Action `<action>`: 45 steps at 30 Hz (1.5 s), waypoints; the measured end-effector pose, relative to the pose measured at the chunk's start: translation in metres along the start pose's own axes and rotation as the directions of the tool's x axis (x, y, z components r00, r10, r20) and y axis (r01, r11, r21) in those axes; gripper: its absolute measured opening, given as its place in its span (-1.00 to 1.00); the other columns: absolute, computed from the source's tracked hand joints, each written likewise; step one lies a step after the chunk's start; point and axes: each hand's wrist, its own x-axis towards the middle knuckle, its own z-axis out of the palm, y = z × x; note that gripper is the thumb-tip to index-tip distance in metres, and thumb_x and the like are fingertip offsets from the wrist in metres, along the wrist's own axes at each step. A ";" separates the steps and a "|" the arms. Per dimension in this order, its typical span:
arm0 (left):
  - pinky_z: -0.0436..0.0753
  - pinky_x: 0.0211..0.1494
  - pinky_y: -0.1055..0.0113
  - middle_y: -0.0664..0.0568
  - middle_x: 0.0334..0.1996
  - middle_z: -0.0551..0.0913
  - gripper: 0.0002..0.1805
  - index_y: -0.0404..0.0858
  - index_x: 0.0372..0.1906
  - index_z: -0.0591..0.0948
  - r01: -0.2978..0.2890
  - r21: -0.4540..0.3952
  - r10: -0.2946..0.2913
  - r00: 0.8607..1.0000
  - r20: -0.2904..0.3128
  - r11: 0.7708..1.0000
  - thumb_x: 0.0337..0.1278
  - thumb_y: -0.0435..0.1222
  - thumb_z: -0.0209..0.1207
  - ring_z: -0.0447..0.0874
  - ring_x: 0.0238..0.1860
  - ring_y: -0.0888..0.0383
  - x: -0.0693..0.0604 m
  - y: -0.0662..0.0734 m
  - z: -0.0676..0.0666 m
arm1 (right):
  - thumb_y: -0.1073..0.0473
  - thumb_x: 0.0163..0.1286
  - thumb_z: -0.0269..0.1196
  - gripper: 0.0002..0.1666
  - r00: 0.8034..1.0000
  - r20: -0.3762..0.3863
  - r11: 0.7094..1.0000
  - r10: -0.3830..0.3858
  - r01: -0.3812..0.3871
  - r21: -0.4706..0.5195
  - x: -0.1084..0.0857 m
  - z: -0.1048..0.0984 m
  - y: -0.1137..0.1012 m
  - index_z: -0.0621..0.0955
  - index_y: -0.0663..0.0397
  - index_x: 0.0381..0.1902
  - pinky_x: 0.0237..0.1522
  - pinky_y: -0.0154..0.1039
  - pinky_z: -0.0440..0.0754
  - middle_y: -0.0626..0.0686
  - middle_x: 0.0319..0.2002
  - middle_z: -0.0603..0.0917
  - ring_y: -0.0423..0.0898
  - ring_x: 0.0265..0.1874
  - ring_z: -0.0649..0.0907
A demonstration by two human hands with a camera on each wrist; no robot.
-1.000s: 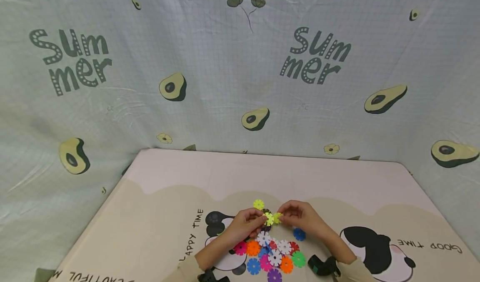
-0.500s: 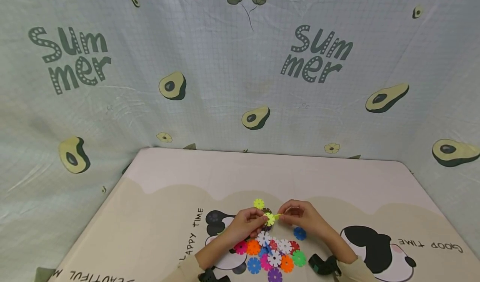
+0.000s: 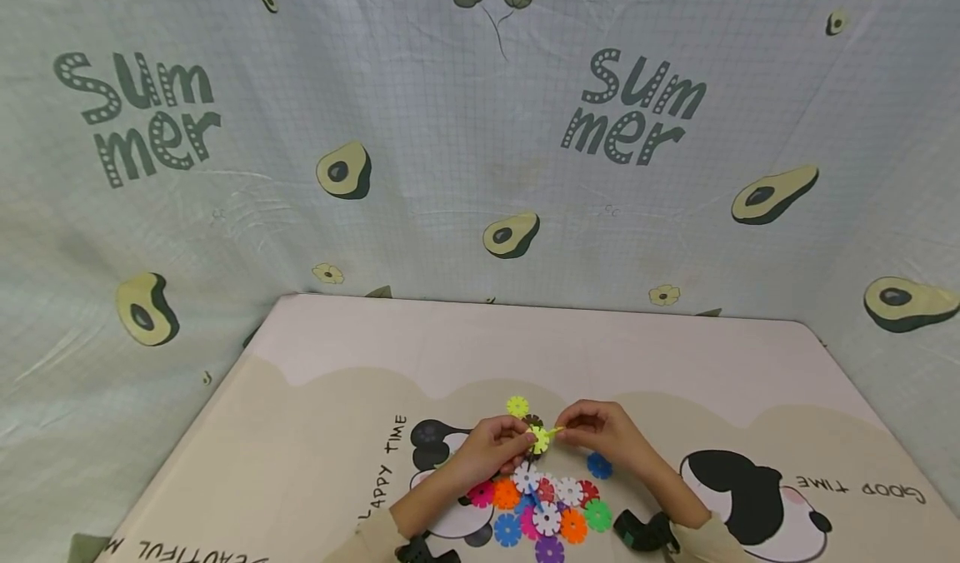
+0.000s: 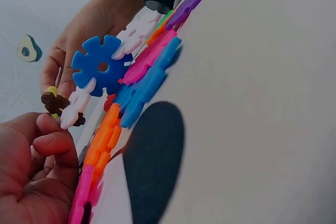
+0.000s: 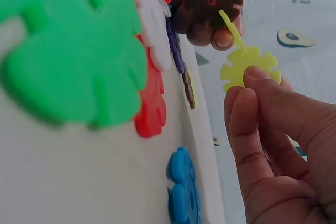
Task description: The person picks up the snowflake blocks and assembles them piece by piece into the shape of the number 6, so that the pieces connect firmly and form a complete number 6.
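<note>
- Head: beyond the pile [image 3: 546, 517], the left hand [image 3: 491, 449] is pinching one yellow disc [image 3: 539, 439], the right hand [image 3: 600, 428] another yellow disc [image 3: 556, 431]; they seem to be joining.
- Left wrist: a brown disc [image 4: 55, 102] and white disc [image 4: 77, 104] are sitting by the left fingertips.
- Right wrist: the yellow discs are meeting crosswise; pushing on likely calls for aligned slots.

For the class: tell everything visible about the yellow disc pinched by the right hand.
The yellow disc is thin, flat and flower-shaped, its rim cut with short slots; it looks like plastic. The right hand pinches it off the table, the thumb hiding part of its face. Its edge seems to meet another yellow piece; whether they interlock is unclear.
</note>
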 end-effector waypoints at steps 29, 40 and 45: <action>0.40 -0.59 0.58 0.08 -0.61 0.49 -0.78 -0.51 -0.20 0.54 -0.005 0.076 0.007 1.000 -0.019 0.997 0.35 -0.35 0.13 0.34 -0.67 0.32 0.001 -0.001 0.001 | 0.38 0.23 0.33 -0.92 0.993 0.009 0.992 -0.120 0.119 0.043 0.001 0.002 0.012 0.70 0.35 -0.33 -0.44 -0.30 0.66 0.20 -0.40 0.67 -0.26 -0.48 0.65; 0.41 -0.59 0.57 0.06 -0.62 0.51 -0.78 -0.49 -0.23 0.56 -0.003 0.068 0.005 0.999 -0.035 0.998 0.34 -0.33 0.14 0.35 -0.68 0.31 0.000 -0.003 0.000 | 0.37 0.22 0.35 -0.90 0.996 -0.003 0.995 -0.084 0.084 0.052 0.000 0.005 0.012 0.71 0.37 -0.33 -0.44 -0.29 0.66 0.15 -0.41 0.69 -0.25 -0.50 0.66; 0.41 -0.58 0.57 0.06 -0.61 0.51 -0.78 -0.49 -0.23 0.55 0.002 0.072 0.000 1.000 -0.026 0.997 0.34 -0.33 0.15 0.35 -0.67 0.31 -0.001 -0.003 0.000 | 0.38 0.22 0.34 -0.89 0.995 0.007 0.993 -0.095 0.095 0.069 0.000 0.005 0.013 0.70 0.39 -0.33 -0.44 -0.27 0.66 0.16 -0.41 0.68 -0.22 -0.51 0.66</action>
